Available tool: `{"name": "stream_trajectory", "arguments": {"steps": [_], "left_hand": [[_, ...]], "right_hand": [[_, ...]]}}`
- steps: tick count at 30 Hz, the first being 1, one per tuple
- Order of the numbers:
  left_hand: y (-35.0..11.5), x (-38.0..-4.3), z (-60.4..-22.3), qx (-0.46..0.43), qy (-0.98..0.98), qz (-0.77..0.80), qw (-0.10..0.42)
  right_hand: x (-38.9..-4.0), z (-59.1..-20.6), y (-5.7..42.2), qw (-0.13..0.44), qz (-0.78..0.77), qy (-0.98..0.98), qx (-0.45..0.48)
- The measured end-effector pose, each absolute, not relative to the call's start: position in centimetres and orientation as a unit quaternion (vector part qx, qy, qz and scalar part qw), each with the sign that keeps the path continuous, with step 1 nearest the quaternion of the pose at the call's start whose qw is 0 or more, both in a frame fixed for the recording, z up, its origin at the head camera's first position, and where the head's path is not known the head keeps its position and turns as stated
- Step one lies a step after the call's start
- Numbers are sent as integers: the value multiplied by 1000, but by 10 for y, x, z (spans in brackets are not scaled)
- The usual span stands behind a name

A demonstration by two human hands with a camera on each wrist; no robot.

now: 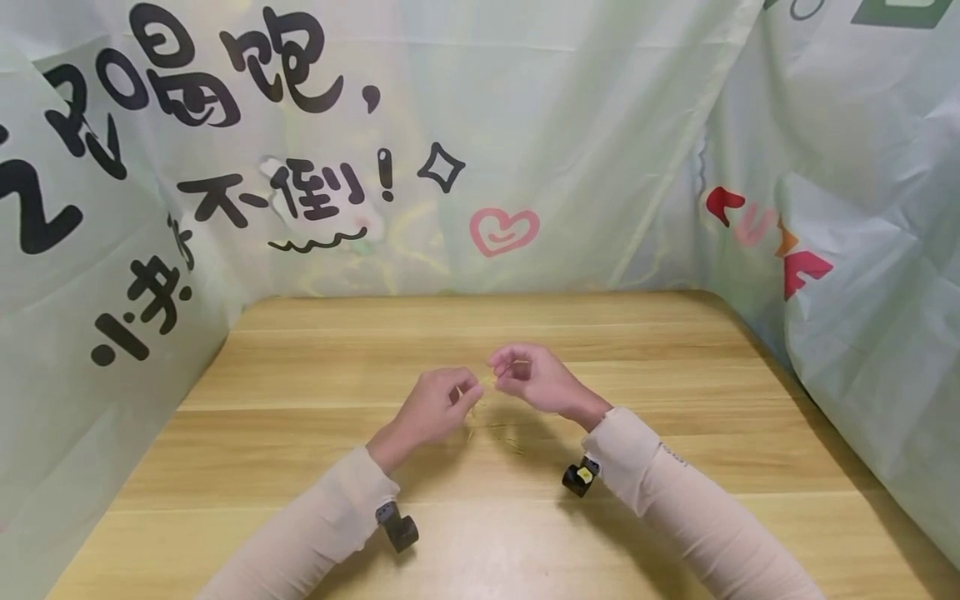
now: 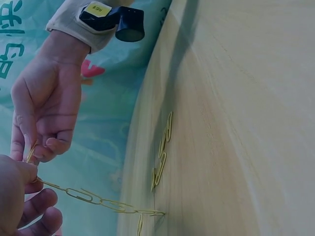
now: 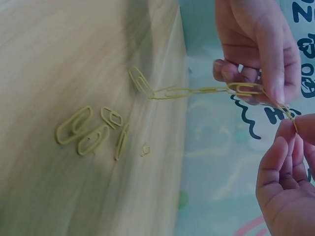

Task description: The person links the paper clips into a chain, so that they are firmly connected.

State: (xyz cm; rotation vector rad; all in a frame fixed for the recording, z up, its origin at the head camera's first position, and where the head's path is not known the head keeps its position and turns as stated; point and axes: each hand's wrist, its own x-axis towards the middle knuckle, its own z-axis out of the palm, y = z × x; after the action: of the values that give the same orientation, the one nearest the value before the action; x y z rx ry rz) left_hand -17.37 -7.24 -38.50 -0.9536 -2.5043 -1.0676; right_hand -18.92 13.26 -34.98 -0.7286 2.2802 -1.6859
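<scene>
Over the middle of the table, my left hand (image 1: 438, 406) pinches a chain of gold paper clips (image 2: 83, 196) near its upper end. The chain hangs from those fingers, and its lower end reaches the tabletop in the right wrist view. Close beside it, my right hand (image 1: 542, 381) pinches a gold paper clip (image 3: 290, 115) between thumb and fingertips, against the clip held by the left. Whether these two clips are linked I cannot tell. Several loose gold paper clips (image 3: 93, 140) lie on the table beneath the hands.
The wooden table (image 1: 300, 350) has a light grain. Pale printed curtains (image 1: 600, 125) hang behind it and at both sides. A small black camera (image 1: 397, 527) sits on the left wrist, another camera (image 1: 581, 477) on the right.
</scene>
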Motion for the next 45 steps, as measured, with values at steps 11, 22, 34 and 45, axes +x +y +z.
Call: {"name": "stream_trajectory", "arguments": {"steps": [11, 22, 34, 45], "left_hand": [[-69, -168, -378, -313, -865, -383, 82], [-66, -163, -367, -299, -843, -433, 114], [-74, -150, -369, -255, -832, -486, 83], [-90, -122, -372, -193, -806, -555, 69]], "right_hand": [[-189, -338, 129, -33, -477, 822, -309], [-185, -328, 123, -47, -463, 819, -335], [-185, -336, 128, -31, -464, 831, -306], [-202, -370, 138, 32, -368, 873, -318]]}}
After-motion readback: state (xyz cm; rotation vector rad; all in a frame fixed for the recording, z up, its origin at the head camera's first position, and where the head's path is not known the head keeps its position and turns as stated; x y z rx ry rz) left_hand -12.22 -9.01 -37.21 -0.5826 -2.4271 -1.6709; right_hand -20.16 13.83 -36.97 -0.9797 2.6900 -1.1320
